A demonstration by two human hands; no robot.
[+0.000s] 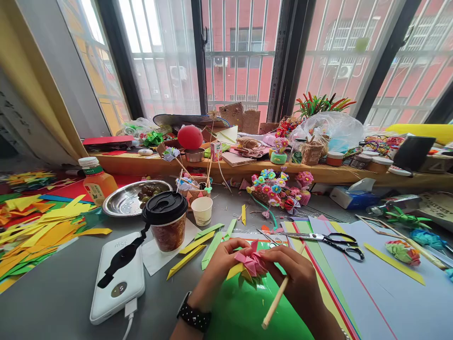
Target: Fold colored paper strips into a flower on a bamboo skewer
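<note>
A folded paper flower with pink petals and yellow and green lower parts is held above a glossy green sheet. My left hand pinches its left side, thumb and fingers closed on the paper. On the flower's right edge the fingertips of my right hand are closed too. A thin wooden stick passes under my right hand and slants toward me; how it is gripped is partly hidden. Small scissors lie just beyond the flower. Folded green and yellow paper strips lie left of my hands.
Black-handled scissors lie on stacked coloured paper at right. To the left stand a lidded coffee cup, a paper cup, a white power bank, a metal plate and a juice bottle. Cut paper strips cover the far left.
</note>
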